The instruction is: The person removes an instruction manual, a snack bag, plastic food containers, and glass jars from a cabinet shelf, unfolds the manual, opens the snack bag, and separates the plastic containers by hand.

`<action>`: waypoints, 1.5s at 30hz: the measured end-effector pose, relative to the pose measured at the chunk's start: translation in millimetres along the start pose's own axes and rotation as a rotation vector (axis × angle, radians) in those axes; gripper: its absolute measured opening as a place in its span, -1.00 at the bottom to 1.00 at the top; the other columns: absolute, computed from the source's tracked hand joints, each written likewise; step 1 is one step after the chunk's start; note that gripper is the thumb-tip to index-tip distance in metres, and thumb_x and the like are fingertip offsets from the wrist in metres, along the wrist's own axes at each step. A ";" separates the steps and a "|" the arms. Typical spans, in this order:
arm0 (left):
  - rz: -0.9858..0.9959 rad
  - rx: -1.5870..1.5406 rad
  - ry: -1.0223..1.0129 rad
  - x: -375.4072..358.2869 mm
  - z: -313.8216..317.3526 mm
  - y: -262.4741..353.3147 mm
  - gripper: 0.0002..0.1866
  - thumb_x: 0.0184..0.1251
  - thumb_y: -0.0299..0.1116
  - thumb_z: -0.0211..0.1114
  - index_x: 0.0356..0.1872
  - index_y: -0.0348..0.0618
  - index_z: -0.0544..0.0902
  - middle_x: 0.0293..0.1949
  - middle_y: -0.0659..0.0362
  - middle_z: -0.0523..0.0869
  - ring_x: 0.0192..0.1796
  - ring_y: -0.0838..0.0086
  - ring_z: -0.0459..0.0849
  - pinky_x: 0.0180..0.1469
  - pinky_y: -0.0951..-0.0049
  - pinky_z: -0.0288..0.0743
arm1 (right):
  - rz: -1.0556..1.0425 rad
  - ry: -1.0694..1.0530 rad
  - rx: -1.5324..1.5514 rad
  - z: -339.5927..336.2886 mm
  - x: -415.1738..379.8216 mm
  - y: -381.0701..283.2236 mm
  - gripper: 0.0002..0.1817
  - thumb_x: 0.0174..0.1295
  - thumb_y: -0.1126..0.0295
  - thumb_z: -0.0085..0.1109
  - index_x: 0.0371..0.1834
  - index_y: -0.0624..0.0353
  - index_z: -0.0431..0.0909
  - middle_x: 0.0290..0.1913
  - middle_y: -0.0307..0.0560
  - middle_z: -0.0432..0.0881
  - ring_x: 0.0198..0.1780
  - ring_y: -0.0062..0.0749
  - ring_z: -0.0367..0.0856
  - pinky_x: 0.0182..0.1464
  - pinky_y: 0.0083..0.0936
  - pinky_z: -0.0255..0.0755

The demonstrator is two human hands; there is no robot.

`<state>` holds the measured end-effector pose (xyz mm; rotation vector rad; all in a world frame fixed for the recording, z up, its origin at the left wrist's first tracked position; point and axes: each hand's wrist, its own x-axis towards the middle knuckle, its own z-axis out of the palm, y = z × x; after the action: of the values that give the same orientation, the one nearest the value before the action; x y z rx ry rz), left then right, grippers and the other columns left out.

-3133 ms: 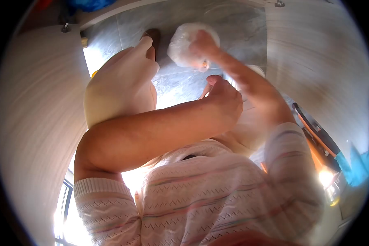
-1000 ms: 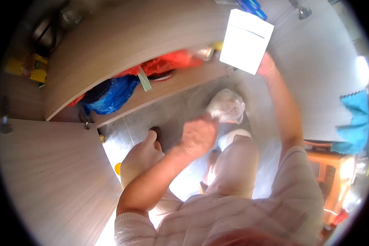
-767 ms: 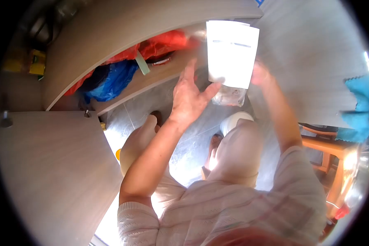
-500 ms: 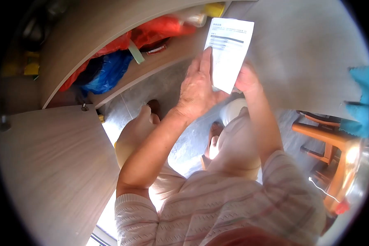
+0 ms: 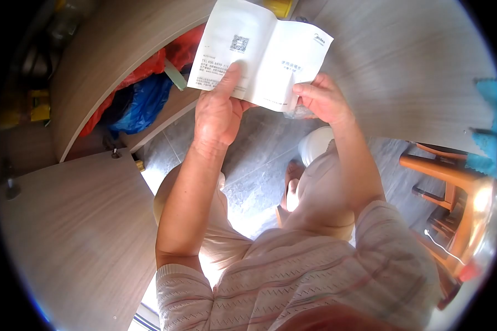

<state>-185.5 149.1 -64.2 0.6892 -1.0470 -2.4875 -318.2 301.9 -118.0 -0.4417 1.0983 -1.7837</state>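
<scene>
A white printed booklet (image 5: 259, 60) is spread out between my two hands, its outer covers facing up. One half carries a QR code and small print, the other a logo and a title. My left hand (image 5: 220, 113) grips the lower left part, thumb lying on the page and fingers behind. At the lower right edge, my right hand (image 5: 324, 99) pinches the booklet between thumb and fingers. A crumpled piece of clear plastic (image 5: 299, 113) shows beneath the booklet by my right hand.
On the left is an open cabinet with red plastic bags (image 5: 149, 69) and a blue plastic bag (image 5: 143, 105) inside. Its door (image 5: 77, 237) stands open. A wooden stool (image 5: 453, 176) and teal cloth (image 5: 486, 138) are at right. Below stands a white bucket-like object (image 5: 316, 144).
The booklet was folded to a narrow shape and is now spread wide, covers up. My left hand has moved left and its thumb now lies on the page.
</scene>
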 end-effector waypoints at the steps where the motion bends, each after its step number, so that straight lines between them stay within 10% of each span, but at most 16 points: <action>1: -0.006 -0.009 0.003 0.3 -0.9 -0.4 -0.62 0.32 -0.30 0.07 0.12 -0.20 0.33 -0.01 0.13 0.53 -0.06 0.42 0.57 -0.16 0.37 0.50 | -0.009 0.003 -0.014 0.3 0.2 0.1 -0.75 0.12 0.50 0.16 -0.10 0.23 0.53 -0.15 -0.11 0.60 -0.17 -0.42 0.59 -0.17 -0.38 0.51; 15: -0.088 0.439 -0.419 -9.0 -2.1 -27.5 -0.43 0.01 -0.18 0.40 0.02 -0.26 0.46 -0.09 0.16 0.58 -0.06 0.51 0.54 -0.09 0.51 0.46 | -0.241 0.255 -0.317 44.8 -2.4 7.2 -0.74 0.11 0.24 0.25 -0.29 0.22 0.57 -0.48 -0.22 0.60 -0.58 -0.67 0.50 -0.65 -0.76 0.33; 22: -0.250 0.269 -0.201 -3.0 -1.4 -17.8 -0.54 0.31 -0.09 0.06 0.05 -0.28 0.41 -0.13 0.11 0.59 -0.15 0.45 0.59 -0.25 0.46 0.55 | -0.132 0.193 -0.396 47.0 -9.6 -1.9 -0.43 0.21 -0.10 -0.03 -0.57 0.27 0.52 -0.68 -0.24 0.45 -0.68 -0.61 0.45 -0.66 -0.69 0.35; 27: -0.252 0.132 -0.102 -5.0 7.3 -10.6 -0.55 0.42 -0.07 -0.20 0.05 -0.23 0.41 -0.11 0.08 0.57 -0.11 0.35 0.56 -0.11 0.22 0.48 | -0.210 0.130 -0.323 45.9 -6.2 5.1 -0.45 0.22 -0.08 -0.03 -0.46 0.30 0.52 -0.60 -0.13 0.52 -0.64 -0.52 0.51 -0.63 -0.67 0.37; 34: -0.140 0.332 -0.036 -5.3 1.9 -20.0 -0.41 0.34 0.07 -0.08 0.05 -0.33 0.42 -0.08 0.10 0.56 -0.06 0.45 0.53 -0.03 0.41 0.40 | -0.160 0.138 -0.211 48.2 -12.7 -12.0 -0.64 0.29 0.14 -0.05 -0.32 0.28 0.48 -0.50 -0.05 0.56 -0.58 -0.45 0.54 -0.57 -0.61 0.38; 45: -0.152 -0.206 -0.048 6.1 -10.1 -4.8 -0.55 0.43 -0.14 -0.18 0.14 -0.29 0.30 0.07 0.12 0.47 0.10 0.36 0.45 0.13 0.29 0.30 | -0.186 0.104 -0.196 40.3 -13.9 -10.9 -0.79 0.26 0.35 0.00 -0.32 0.31 0.51 -0.47 -0.06 0.57 -0.53 -0.43 0.53 -0.49 -0.56 0.42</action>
<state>-185.5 143.6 -75.7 0.6707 -0.7645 -2.7060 -289.4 295.9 -85.3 -0.5905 1.3491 -1.8851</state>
